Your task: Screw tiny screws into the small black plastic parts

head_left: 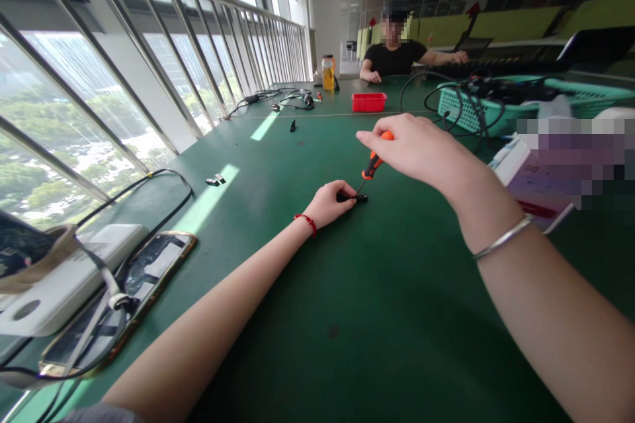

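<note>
- Nearest the wearer, well to the left of and closer in than the left fingers, a gold-rimmed, dark-faced flat phone (153, 271) lay beside a white rounded box (64, 291), with black and grey cables (94, 254) over them; a careless swing of the left forearm could have snagged these.
- The left hand (330, 203) lay low on the green counter (278, 344), its fingers pinching a small, narrow black piece (362, 199), which poked out past their tips.
- The right hand (411, 145) was raised above and to the right, its fingers wrapped over the handle of an orange-and-black screwdriver (371, 164). The thin shaft slanted down to the piece, just beside the left fingertips; whether it sat in a screw was too small to tell.
- That slant was probably the main hazard: a sideways push might have skidded the tip into the left fingers, and a loosened pinch might have let the piece twist away.
- Right of the right fingers stood a white-and-purple carton (533, 178).
- Left of and beyond the left fingers lay small silver-and-black pieces (215, 180), easily lost if brushed.
- Farther beyond both sets of fingers was a red plastic tray (369, 107).
</note>
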A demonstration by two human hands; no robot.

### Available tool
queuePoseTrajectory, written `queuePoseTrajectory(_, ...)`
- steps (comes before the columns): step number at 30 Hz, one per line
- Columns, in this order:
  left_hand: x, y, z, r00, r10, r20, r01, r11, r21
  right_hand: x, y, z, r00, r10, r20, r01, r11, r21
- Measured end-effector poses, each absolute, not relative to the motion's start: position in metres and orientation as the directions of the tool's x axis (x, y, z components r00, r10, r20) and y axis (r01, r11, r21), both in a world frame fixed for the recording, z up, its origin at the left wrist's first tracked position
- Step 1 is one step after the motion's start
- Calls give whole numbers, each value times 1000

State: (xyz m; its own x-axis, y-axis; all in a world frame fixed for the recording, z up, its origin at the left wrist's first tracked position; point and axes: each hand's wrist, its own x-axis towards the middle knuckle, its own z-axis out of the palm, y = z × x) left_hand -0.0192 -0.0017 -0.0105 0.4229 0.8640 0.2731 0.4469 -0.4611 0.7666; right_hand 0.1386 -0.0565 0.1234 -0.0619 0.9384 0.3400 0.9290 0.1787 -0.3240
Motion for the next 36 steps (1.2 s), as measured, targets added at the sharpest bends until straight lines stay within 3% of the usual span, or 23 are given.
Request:
queuePoseTrajectory(16, -19, -3, -10, 414, 871, 262, 441, -444, 780, 134, -58, 123, -71, 914, 399, 925, 210, -315)
queuePoseTrajectory(36, -19, -4, -8, 415, 869, 270, 462, -457, 760, 133, -61, 125, -81, 936, 344, 938, 188, -292)
